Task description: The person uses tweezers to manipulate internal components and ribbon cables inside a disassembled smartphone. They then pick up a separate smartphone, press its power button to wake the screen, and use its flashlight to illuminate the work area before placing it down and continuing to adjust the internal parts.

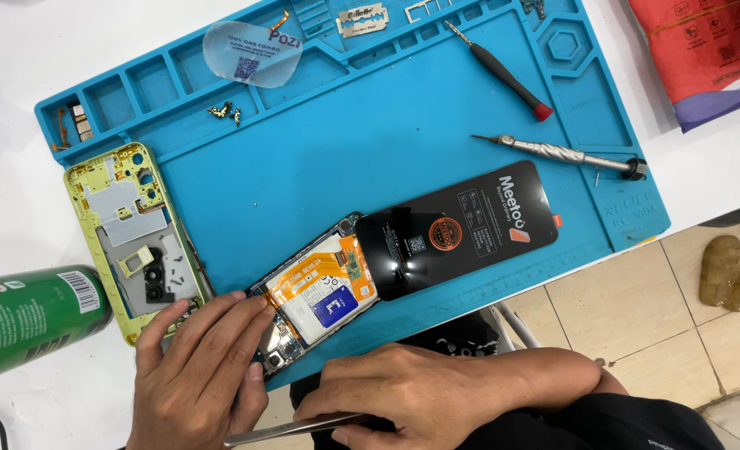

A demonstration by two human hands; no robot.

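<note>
I see my left hand (pixel 199 371) resting at the near edge of the blue work mat (pixel 370 142), fingers curled loosely with their tips pressing on the bottom end of the opened phone (pixel 316 292). The phone lies tilted at the mat's near edge, its battery and orange flex cable exposed. A black screen panel (pixel 461 229) lies just beyond it, overlapping its far end. My right hand (pixel 403 396) is closed around metal tweezers (pixel 291 427), held low off the mat's near edge, tips pointing left. On the mat's left edge lies the yellow-green back frame (pixel 132 233), beside a green can (pixel 28 321) on the white bench (pixel 20 67). Two screwdrivers (pixel 511 71) lie toward the mat's far right corner, small screws (pixel 226 111) near its far left.
</note>
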